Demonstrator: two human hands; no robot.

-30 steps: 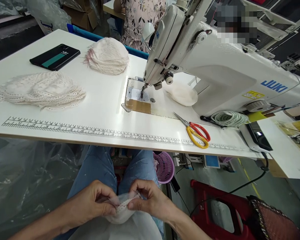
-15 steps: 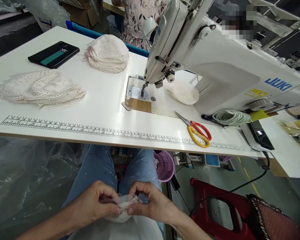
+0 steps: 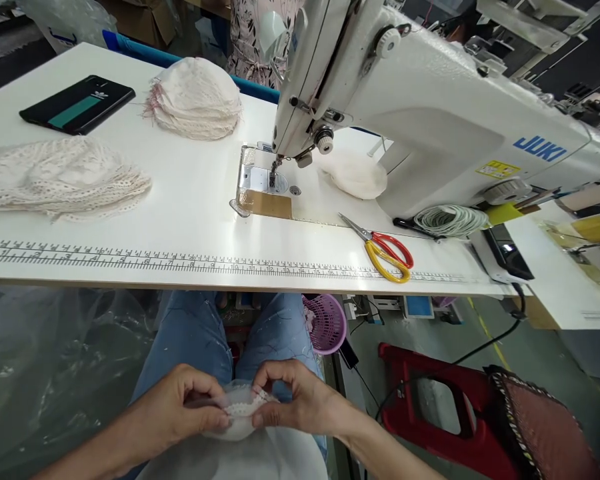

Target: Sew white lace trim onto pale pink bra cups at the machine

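Observation:
Above my lap, a piece of sheer white fabric with lace trim (image 3: 243, 408) is stretched between both hands. My left hand (image 3: 193, 403) pinches its left end between thumb and fingers. At the right end, my right hand (image 3: 287, 397) pinches the trim the same way. The lower part of the fabric hangs below my fingers, over white cloth (image 3: 240, 457) across my lap. On the table ahead stands a white sewing machine (image 3: 410, 93), its needle area apart from my hands. A pale fabric piece (image 3: 357, 175) lies under the machine's arm.
Scissors (image 3: 380, 250) with red and yellow handles lie near the table's front edge. A lace-edged fabric stack (image 3: 60, 177), a rounded fabric stack (image 3: 195, 99) and a black phone-like case (image 3: 80, 105) are at left. Below are a purple basket (image 3: 329, 325) and red stool (image 3: 395, 407).
The camera view has shifted, so the table and machine appear further left and slightly higher. Both hands keep their pinch on the lace-trimmed fabric, with little movement.

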